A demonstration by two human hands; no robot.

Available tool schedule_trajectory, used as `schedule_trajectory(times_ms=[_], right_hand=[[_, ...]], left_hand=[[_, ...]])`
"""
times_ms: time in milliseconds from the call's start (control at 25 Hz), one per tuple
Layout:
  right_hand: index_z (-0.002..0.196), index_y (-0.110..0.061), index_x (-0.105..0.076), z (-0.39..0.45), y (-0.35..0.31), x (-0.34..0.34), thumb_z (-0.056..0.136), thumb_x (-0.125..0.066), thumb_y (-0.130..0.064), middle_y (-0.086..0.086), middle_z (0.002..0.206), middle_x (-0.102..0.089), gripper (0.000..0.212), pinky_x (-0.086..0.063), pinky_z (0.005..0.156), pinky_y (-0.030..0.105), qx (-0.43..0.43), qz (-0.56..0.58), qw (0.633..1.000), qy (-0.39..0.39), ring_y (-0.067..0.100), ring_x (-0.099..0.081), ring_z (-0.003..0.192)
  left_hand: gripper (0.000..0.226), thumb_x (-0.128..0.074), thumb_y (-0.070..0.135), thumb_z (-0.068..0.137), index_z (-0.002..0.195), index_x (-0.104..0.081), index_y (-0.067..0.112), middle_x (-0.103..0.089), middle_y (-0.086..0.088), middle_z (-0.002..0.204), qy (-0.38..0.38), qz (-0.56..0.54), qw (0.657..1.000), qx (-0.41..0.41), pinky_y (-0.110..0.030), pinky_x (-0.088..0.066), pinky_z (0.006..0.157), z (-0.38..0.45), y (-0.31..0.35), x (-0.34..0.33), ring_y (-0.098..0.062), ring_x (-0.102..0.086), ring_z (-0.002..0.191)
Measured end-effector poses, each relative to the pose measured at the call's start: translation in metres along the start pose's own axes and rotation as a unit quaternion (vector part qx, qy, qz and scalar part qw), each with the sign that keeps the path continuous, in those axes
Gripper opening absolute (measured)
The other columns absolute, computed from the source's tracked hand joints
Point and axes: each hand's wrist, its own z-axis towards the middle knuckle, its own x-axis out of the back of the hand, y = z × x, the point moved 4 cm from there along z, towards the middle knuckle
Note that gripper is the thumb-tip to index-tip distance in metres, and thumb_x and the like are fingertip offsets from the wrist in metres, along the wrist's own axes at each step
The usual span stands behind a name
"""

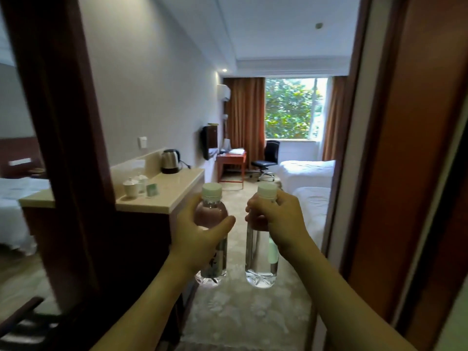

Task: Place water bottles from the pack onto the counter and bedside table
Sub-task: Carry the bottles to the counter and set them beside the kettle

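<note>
I hold two clear water bottles with white caps upright in front of me. My left hand [200, 229] grips the left bottle [212, 269] around its upper body. My right hand [276, 221] grips the right bottle [258, 264] near its neck. The beige stone counter [174, 191] lies just left of and beyond the left bottle. No bottle pack or bedside table shows in this view.
On the counter stand a steel kettle [170, 161], white lidded cups [131, 187] and a small green card [153, 191]. A dark wooden frame with a mirror [58, 122] fills the left, a wooden door [417, 148] the right. Two white beds [307, 173], a desk [231, 160] and a black chair [267, 158] lie ahead on pale carpet.
</note>
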Motion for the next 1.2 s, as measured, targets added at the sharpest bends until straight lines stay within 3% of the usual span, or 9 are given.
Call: schedule_trajectory(times_ms=[200,320,440,680,840,1040,1200], right_hand=[[0.081,0.016,-0.059,0.043,0.026,0.059,0.066,-0.062,-0.016,0.016,0.063,-0.057,0.036,-0.056,0.052,0.029,-0.015,-0.02,0.998,0.051,0.031,-0.057,0.063],[0.076,0.007,-0.063,0.078,0.06,0.071,0.067,-0.063,-0.019,0.011,0.061,-0.06,0.028,-0.059,0.059,0.037,-0.032,-0.05,0.996,0.069,0.033,-0.06,0.064],[0.07,-0.004,-0.066,0.121,0.101,0.068,0.067,-0.064,-0.026,0.008,0.061,-0.064,0.022,-0.061,0.069,0.048,-0.043,-0.091,0.992,0.082,0.042,-0.067,0.07],[0.068,-0.012,-0.067,0.247,0.177,0.03,0.068,-0.064,-0.034,0.004,0.06,-0.066,0.022,-0.059,0.075,0.059,-0.037,-0.151,0.985,0.075,0.036,-0.069,0.07],[0.067,-0.004,-0.063,0.337,0.207,0.017,0.07,-0.064,-0.02,0.005,0.059,-0.062,0.017,-0.055,0.06,0.041,-0.013,-0.109,0.99,0.085,0.037,-0.062,0.066],[0.078,0.009,-0.063,0.435,0.262,0.029,0.072,-0.065,-0.018,0.022,0.067,-0.063,0.027,-0.057,0.058,0.037,0.007,-0.089,0.99,0.108,0.044,-0.062,0.067],[0.082,0.012,-0.063,0.52,0.325,0.049,0.084,-0.066,-0.008,0.023,0.069,-0.063,0.02,-0.057,0.056,0.027,-0.007,-0.076,0.992,0.101,0.035,-0.063,0.067]], left_hand=[[0.035,-0.079,0.018,0.067,0.096,-0.064,0.03,-0.07,0.0,0.087,-0.06,-0.025,0.998,-0.002,-0.017,-0.053,0.073,0.042,-0.037,-0.069,-0.009,-0.067,0.081],[0.03,-0.08,0.024,0.065,0.09,-0.064,0.029,-0.071,-0.001,0.086,-0.076,-0.039,0.996,0.014,-0.023,-0.055,0.07,0.074,-0.079,-0.089,-0.013,-0.069,0.078],[0.029,-0.078,0.021,0.066,0.09,-0.063,0.028,-0.071,0.007,0.083,-0.084,-0.04,0.995,0.023,-0.017,-0.053,0.066,0.111,-0.129,-0.095,-0.01,-0.069,0.076],[0.034,-0.075,0.024,0.067,0.097,-0.061,0.018,-0.068,0.004,0.084,-0.095,-0.039,0.994,0.03,-0.014,-0.053,0.065,0.226,-0.229,-0.089,-0.013,-0.066,0.077],[0.043,-0.074,0.038,0.062,0.1,-0.06,0.022,-0.069,0.0,0.081,-0.105,-0.04,0.994,0.001,-0.018,-0.056,0.065,0.315,-0.28,-0.097,-0.012,-0.067,0.074],[0.04,-0.073,0.041,0.064,0.099,-0.058,0.03,-0.068,0.004,0.091,-0.109,-0.048,0.993,-0.002,-0.018,-0.056,0.069,0.393,-0.357,-0.124,-0.01,-0.067,0.077],[0.043,-0.074,0.043,0.063,0.101,-0.059,0.029,-0.068,0.009,0.092,-0.102,-0.024,0.994,0.014,-0.02,-0.056,0.074,0.455,-0.44,-0.16,-0.012,-0.066,0.083]])
